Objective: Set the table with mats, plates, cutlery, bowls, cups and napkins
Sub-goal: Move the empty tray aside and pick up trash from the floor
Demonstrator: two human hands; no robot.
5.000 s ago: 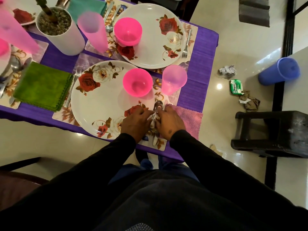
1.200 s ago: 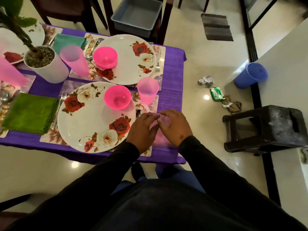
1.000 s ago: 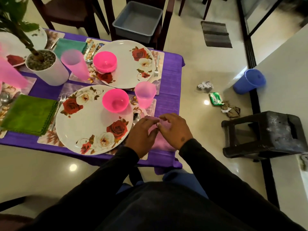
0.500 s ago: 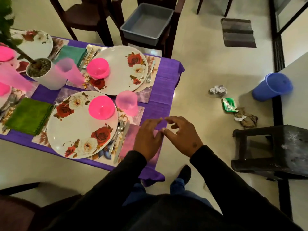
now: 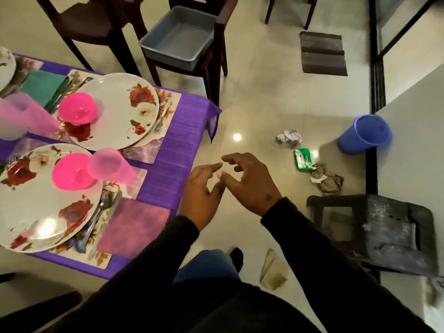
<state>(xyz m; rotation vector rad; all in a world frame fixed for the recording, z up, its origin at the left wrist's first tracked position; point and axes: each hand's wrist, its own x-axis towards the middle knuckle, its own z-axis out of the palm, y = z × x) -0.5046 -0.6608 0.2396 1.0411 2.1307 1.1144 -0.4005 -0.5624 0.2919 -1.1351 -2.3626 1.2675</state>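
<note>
While both hands [image 5: 225,186] hover empty, pink napkin [image 5: 133,227] lies leftward

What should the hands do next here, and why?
Probably turn toward the grey tub on the chair to check for remaining items. Both the left hand and right hand are open, holding nothing, off the table edge. The near place looks complete: plate, bowl, cup, cutlery, pink napkin.

My table [image 5: 168,179] wears a purple cloth. Flowered mats [image 5: 134,179] lie on it, carrying plates [image 5: 120,116], cutlery [image 5: 101,212] and a pink napkin [image 5: 134,227].
</note>
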